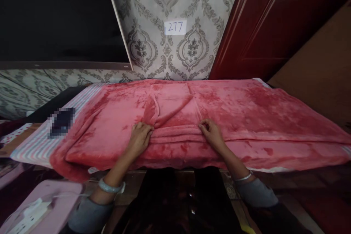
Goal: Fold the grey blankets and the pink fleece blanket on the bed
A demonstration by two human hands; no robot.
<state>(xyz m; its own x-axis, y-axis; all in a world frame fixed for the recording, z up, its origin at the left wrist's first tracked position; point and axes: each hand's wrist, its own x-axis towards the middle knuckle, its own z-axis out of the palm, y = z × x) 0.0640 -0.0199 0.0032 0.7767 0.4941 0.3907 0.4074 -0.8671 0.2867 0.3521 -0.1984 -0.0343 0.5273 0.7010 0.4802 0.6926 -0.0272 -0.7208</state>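
Observation:
A pink plush blanket point(241, 113) covers the table. At its middle lies a smaller folded piece of the same pink plush cloth point(178, 117), with a loose flap across its top. It blends into the blanket, so I cannot tell whether the two are separate. My left hand point(140, 137) is closed in a pinch at the left end of the folded piece's near edge. At the right end of that edge, my right hand point(211, 133) pinches the cloth between thumb and fingers. Between both hands the near edge runs in straight, layered folds.
A striped cloth point(35, 146) shows under the blanket at the left, with a blurred dark object point(62, 121) on it. A pink stool point(55, 208) holding a white power strip point(30, 219) stands at lower left. Behind are a television point(60, 18) and a red door point(263, 18).

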